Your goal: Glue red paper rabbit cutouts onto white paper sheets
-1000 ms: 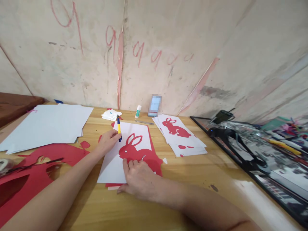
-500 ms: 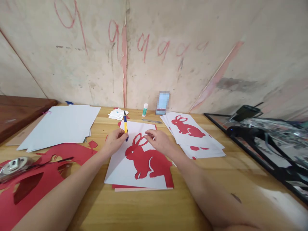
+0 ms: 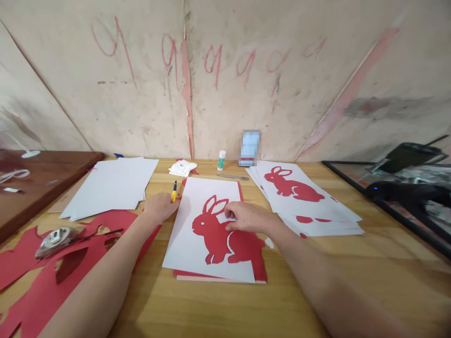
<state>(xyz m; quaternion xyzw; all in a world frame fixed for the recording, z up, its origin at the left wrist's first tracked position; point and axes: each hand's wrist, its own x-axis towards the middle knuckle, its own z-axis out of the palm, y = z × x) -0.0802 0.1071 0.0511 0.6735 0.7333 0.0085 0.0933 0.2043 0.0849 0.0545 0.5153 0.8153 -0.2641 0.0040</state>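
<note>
Left hand (image 3: 159, 208) has shifted left off the sheet (image 3: 182, 225), pen (image 3: 174, 191) at its fingers, grip unclear; right hand (image 3: 248, 217), fingers narrowly parted, now over the rabbit's (image 3: 212, 236) back.

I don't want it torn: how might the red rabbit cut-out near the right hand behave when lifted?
The rabbit cut-out is probably light and floppy, as it looks like thin, flat paper. Its ears, narrow loops, would likely bend or tear first. The tail end, reaching past the white sheet, may snag.
</note>
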